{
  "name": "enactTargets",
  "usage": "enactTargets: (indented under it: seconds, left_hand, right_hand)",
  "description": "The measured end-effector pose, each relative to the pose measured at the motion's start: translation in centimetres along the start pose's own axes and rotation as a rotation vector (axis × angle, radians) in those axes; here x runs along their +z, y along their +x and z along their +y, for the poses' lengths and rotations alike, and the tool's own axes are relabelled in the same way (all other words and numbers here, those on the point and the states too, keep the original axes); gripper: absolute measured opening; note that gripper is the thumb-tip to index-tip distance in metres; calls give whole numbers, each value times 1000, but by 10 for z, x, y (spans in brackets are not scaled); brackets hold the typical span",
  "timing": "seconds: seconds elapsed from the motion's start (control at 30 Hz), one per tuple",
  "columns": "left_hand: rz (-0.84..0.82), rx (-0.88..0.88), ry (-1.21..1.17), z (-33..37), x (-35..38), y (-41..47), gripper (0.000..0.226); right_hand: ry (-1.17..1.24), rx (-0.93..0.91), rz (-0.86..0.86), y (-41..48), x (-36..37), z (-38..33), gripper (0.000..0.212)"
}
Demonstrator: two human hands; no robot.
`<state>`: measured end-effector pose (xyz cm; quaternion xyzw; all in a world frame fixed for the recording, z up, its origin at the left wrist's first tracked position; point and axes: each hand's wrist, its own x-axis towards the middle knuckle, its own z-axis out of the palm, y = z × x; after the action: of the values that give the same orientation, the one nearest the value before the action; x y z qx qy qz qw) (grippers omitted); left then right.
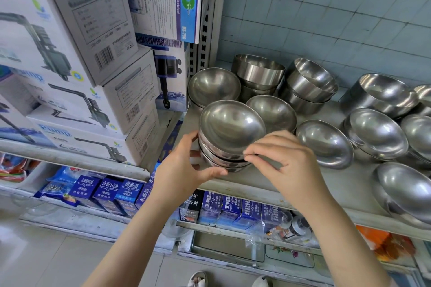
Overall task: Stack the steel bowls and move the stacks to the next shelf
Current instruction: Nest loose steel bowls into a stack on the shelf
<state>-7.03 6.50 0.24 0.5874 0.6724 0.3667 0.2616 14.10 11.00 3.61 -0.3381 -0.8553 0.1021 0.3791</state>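
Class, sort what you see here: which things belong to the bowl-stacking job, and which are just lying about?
Part of the job: stack of bowls, held by the left hand and right hand; loose bowl beside it; other bowl stacks; shelf.
Just lying about: pump boxes; blue packets lower down.

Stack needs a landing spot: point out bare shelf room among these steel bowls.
Freest: the front strip of the grey shelf, between the right hand at the steel bowl stack and the front-right steel bowl. A narrower gap sits left of the large deep bowl. Back-left is crowded.
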Motion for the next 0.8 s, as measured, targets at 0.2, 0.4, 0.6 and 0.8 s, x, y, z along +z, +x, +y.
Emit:
enactTargets:
  seconds: [0.2, 0.4, 0.6, 0.8]
  left_hand:
    - [15, -2, 20, -1, 1, 1, 105]
    - [52, -35, -48, -3, 5, -2, 104]
    - [73, -61, -78, -2, 6, -1, 106]
    - [64, -56, -91, -5, 5, 1, 106]
  right_hand:
    - [13, 23, -31, 0, -2, 2, 10]
    - [115, 279, -45, 9, -36, 14, 47]
    - [-125, 470, -381, 15, -44, 58, 47]
    - [-158, 392, -337, 19, -41, 71, 28]
